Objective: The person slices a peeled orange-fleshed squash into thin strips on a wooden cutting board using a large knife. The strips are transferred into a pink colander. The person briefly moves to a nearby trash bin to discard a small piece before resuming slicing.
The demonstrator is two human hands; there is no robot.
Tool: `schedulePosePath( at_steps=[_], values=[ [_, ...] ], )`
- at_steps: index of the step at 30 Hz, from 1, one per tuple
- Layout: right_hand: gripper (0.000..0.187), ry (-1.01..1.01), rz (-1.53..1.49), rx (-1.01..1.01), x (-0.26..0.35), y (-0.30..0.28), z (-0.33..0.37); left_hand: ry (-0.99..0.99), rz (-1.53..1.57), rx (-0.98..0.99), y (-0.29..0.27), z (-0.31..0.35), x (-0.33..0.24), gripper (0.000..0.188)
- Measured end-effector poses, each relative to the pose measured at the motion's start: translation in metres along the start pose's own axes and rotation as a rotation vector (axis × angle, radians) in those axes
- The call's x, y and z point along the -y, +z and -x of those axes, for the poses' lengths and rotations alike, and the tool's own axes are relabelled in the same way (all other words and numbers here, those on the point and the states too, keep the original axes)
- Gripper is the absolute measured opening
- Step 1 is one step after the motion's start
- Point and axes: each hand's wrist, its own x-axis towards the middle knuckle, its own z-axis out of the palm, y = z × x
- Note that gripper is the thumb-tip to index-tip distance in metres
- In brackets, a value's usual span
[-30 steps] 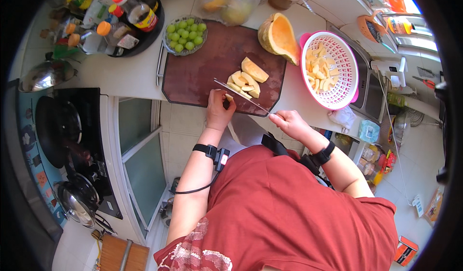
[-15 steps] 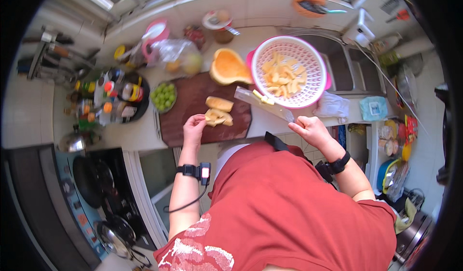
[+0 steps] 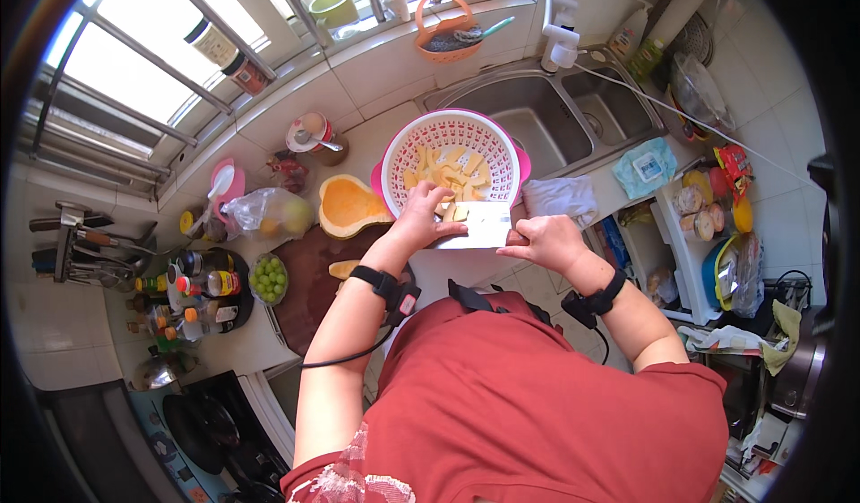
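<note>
My right hand point(image 3: 548, 247) is closed round the handle of a broad kitchen knife point(image 3: 488, 225), whose blade lies flat by the near rim of a white colander with pink handles point(image 3: 511, 158). A few pumpkin pieces point(image 3: 459, 213) rest on the blade. Thumb and fingers apart, my left hand point(image 3: 421, 220) reaches over the rim and touches these pieces. Pale orange pumpkin slices point(image 3: 459, 168) lie inside the colander. To its left sits a cut pumpkin half point(image 3: 346, 206). A pumpkin wedge point(image 3: 342, 269), partly behind my left forearm, lies on the brown cutting board point(image 3: 305, 279).
A double steel sink point(image 3: 537, 113) lies behind the colander, with a folded cloth point(image 3: 561, 198) in front. Green grapes point(image 3: 268, 278) in a bowl, a clear plastic bag point(image 3: 264, 212) and a tray of bottles point(image 3: 215, 292) stand left. A stove point(image 3: 193, 431) is at the lower left.
My left hand has moved from the pumpkin on the board to the pieces on the knife. The knife has turned flatter against the colander's near rim. The view has shifted right.
</note>
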Motion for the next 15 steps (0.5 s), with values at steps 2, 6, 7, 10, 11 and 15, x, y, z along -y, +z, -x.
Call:
schedulePosePath(
  at_steps=[2, 6, 7, 10, 11, 15],
  values=[
    [0.048, -0.039, 0.023, -0.064, -0.006, 0.0, 0.002, 0.022, -0.012, -0.02, 0.006, -0.015, 0.004, 0.065],
    [0.049, 0.013, 0.067, -0.024, -0.016, -0.004, 0.016, -0.177, -0.015, -0.038, 0.014, -0.048, 0.013, 0.057],
    [0.049, 0.011, 0.074, -0.013, -0.018, -0.005, 0.02, -0.187, -0.034, -0.078, 0.014, -0.056, 0.013, 0.055],
    [0.047, -0.001, 0.088, 0.004, -0.016, -0.007, 0.03, -0.259, 0.006, -0.12, 0.007, -0.065, 0.01, 0.06],
    [0.047, -0.003, 0.078, -0.003, -0.015, -0.007, 0.029, -0.182, -0.01, -0.085, 0.003, -0.062, 0.008, 0.065],
    [0.047, -0.02, 0.117, -0.039, -0.009, -0.009, 0.017, -0.022, -0.116, 0.132, 0.001, -0.047, -0.011, 0.075]
  ],
)
